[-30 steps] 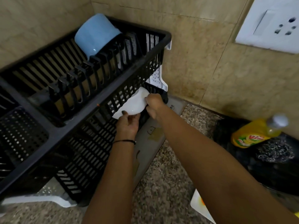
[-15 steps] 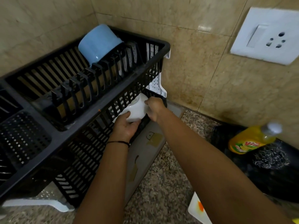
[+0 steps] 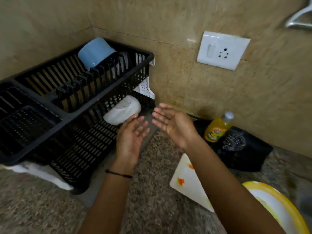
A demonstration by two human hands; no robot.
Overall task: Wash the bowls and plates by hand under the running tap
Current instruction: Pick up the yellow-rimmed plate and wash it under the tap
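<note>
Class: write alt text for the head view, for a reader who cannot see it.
The left hand and right hand hover open, empty, before a black dish rack with a white bowl in its lower tier, a blue cup above.

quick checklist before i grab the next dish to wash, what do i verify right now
1. Left hand free: ok, fingers straight, holding nothing.
2. Right hand free: ok, palm open, holding nothing.
3. White bowl parked: ok, it lies in the lower tier of the black rack and neither hand grips it.
4. Next dish at hand: ok, a yellow-rimmed plate sits at the lower right beside the right arm, probably within reach.
5. White board clean: not ok, it has orange scraps on it.
6. Tap running: cannot tell, no water stream is in view.
</note>
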